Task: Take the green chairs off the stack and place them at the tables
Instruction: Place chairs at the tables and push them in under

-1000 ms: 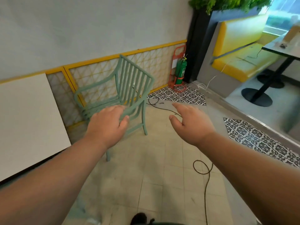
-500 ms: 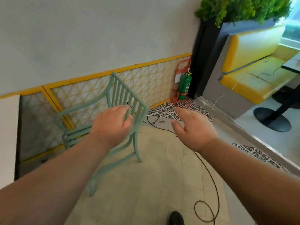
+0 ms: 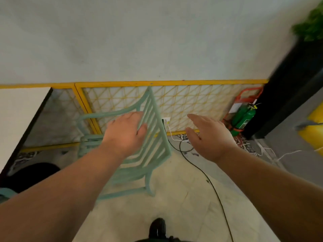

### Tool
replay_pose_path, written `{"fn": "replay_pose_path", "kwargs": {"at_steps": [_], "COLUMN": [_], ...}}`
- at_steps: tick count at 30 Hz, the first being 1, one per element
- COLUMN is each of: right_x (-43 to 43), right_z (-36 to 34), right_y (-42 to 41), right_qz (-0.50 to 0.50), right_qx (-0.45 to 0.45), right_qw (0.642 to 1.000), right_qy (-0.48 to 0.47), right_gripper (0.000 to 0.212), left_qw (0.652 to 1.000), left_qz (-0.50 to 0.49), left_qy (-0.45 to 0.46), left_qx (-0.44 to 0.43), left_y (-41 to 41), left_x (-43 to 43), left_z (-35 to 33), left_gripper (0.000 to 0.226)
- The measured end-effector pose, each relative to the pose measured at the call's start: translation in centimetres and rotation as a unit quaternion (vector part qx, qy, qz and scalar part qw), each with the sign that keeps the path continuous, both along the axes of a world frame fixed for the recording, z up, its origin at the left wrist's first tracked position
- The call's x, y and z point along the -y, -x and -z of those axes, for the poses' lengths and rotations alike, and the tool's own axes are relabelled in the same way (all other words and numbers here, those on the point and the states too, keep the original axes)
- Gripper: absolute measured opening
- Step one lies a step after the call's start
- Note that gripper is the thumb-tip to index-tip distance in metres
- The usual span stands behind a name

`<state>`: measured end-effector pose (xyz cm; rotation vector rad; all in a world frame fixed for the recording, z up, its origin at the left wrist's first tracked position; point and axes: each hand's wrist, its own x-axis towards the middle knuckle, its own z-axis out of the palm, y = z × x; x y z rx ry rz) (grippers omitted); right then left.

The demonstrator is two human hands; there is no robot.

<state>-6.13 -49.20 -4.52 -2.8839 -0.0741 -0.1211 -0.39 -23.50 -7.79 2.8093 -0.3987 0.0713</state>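
A pale green slatted chair (image 3: 153, 154) stands on the tiled floor beside the white table (image 3: 17, 116), its back towards me and its legs on the floor. My left hand (image 3: 124, 135) is in front of the top of the backrest, fingers bent and thumb apart at the slats; I cannot tell whether it touches them. Just right of the chair, my right hand (image 3: 208, 137) hovers with fingers spread and nothing in it. No chair stack is in view.
A black cable (image 3: 209, 182) snakes across the floor right of the chair. A green fire extinguisher (image 3: 243, 117) stands by the black planter column (image 3: 288, 95). The yellow bench (image 3: 314, 130) is at far right. The table's black base (image 3: 29, 175) sits at left.
I have come closer and the view has turned left. The chair now sits under my left hand, which has reached its backrest. Both hands stay stretched forward.
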Motion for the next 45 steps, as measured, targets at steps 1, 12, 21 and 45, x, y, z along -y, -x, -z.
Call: {"fn": "replay_pose_path", "kwargs": {"at_steps": [1, 12, 21, 45], "right_x": [0.7, 6.6, 8.6, -3.1], "right_z": [0.3, 2.1, 4.2, 18.8], "right_y": [-2.1, -21.1, -35.4, -48.5], "right_qz": [-0.008, -0.131, -0.347, -0.66], "right_qx": [0.0, -0.037, -0.036, -0.091], "right_qw": [1.0, 0.991, 0.937, 0.726], "right_qy": [0.001, 0.014, 0.03, 0.171], "right_gripper": [0.056, 0.058, 0.053, 0.06], "left_qw": [1.0, 0.989, 0.932, 0.755], "left_qz": [-0.012, -0.146, -0.361, -0.624], "left_qy": [0.002, -0.004, 0.031, 0.064], "left_qx": [0.003, -0.017, -0.032, -0.192], "left_y": [-1.7, -13.4, -15.8, -13.5], "left_x": [0.4, 5.0, 11.8, 22.0], "left_z": [0.3, 1.6, 4.7, 17.1], "left_gripper": [0.06, 0.054, 0.064, 0.074]}}
